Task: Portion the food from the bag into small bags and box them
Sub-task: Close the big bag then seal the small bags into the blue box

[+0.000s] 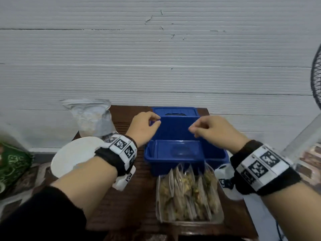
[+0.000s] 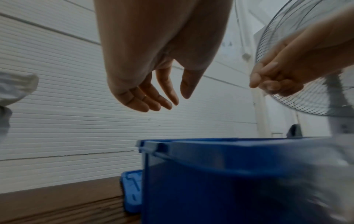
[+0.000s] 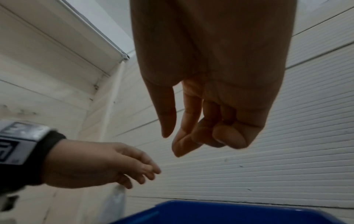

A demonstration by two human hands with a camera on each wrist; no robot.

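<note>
Overhead, left hand and right hand above blue box, fingers loosely curled, wrist views confirm nothing held.

My head camera looks forward and down from above the blue box, facing the white wall behind it, with both forearms reaching in from below. My left wrist camera sits low, close beside the box, looking up past the left hand toward the wall and a fan. My right wrist camera sits just above the box's rim, tilted up at the wall. All three share box and wall.
</note>
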